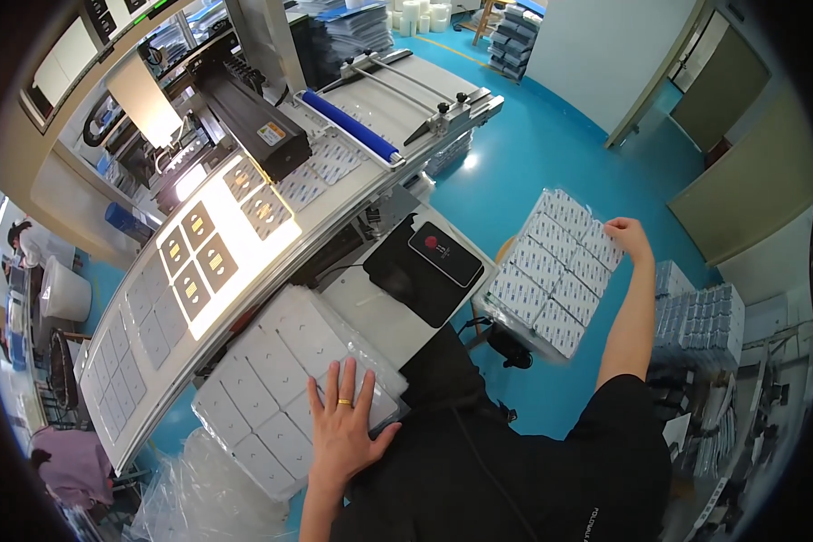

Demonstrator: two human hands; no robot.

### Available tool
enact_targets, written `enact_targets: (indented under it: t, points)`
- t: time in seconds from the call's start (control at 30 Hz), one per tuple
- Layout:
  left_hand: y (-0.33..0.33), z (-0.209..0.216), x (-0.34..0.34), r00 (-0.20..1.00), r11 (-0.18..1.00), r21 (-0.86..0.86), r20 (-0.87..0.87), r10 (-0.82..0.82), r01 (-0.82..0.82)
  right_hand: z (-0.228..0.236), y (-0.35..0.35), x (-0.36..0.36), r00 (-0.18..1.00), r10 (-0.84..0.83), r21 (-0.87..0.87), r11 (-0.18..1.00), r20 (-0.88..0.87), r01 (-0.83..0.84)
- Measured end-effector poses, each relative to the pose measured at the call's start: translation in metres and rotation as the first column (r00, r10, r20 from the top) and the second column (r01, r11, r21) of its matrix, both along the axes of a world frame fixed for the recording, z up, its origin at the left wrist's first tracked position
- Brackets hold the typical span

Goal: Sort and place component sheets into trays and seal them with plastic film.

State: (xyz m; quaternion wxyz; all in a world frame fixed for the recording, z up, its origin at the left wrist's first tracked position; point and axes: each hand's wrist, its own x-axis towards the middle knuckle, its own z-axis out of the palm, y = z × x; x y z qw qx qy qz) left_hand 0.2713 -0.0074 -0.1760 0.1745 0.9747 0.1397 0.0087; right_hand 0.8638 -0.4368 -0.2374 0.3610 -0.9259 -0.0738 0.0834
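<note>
My left hand (343,420), a ring on one finger, lies flat with fingers spread on a stack of pale grey sheets (262,420) divided into rectangular panels. Out to the right, my right hand (630,240) has its thumb and fingers closed on the far right edge of a white sheet with rows of blue print (551,262). That sheet is divided into panels too and lies on top of a stack. The exact grip of the fingertips is partly hidden by the hand itself.
A phone (445,254) and a black mouse (397,278) lie on a dark mat between the stacks. Ahead runs a machine bed (158,361) with lit dark panels, a blue roller (350,126) and a black machine head (253,122). Clear plastic (203,492) lies lower left; bundled stacks (700,321) stand right.
</note>
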Motion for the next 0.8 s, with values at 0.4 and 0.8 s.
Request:
enact_targets:
  t: [0.4, 0.8]
  points:
    - [-0.002, -0.001, 0.004, 1.000, 0.999, -0.018, 0.011, 0.028, -0.028, -0.031, 0.013, 0.020, 0.995, 0.072, -0.070, 0.995, 0.066, -0.067]
    - [-0.002, 0.001, 0.003, 0.999, 0.999, -0.028, 0.015, 0.029, -0.028, -0.040, 0.022, 0.020, 0.994, -0.037, -0.188, 0.981, 0.106, 0.056]
